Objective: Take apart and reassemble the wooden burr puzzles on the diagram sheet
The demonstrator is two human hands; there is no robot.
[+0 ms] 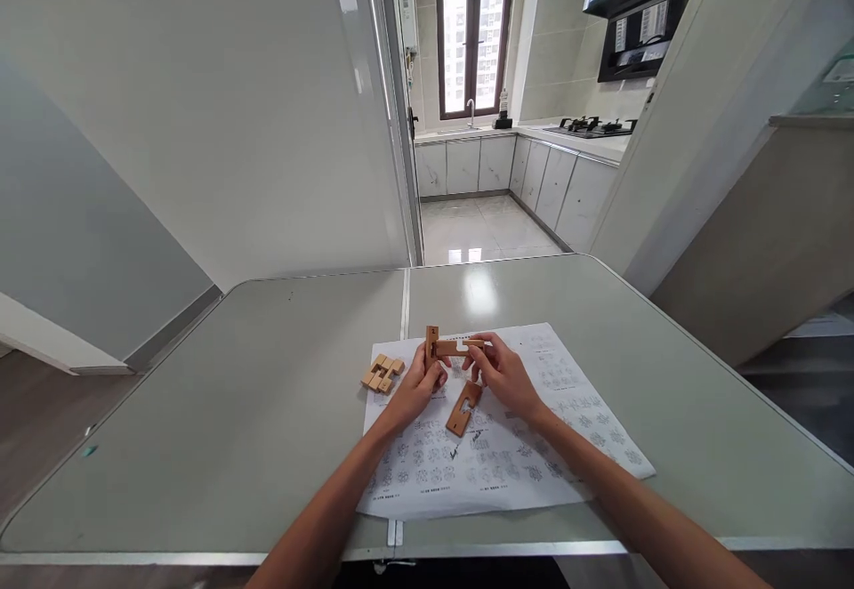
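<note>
My left hand (422,382) grips an upright wooden puzzle piece (432,341) marked with a 2. Pinched in my right hand (499,370) is a second wooden puzzle piece (451,348), lying sideways with a notch in it. Its left end meets the upright piece; whether the two interlock I cannot tell. Below my hands, a notched flat wooden piece (457,420) rests on a printed instruction sheet (427,504). Left of my left hand sits a cluster of lighter wooden puzzle pieces (382,374), partly over the sheet's edge.
Everything lies on a grey-green table (267,411) with a pale seam down its middle. A small green bit (89,451) is near the left edge. Beyond the table, a white wall panel (286,126) stands left of a doorway into a kitchen with a stove (593,126).
</note>
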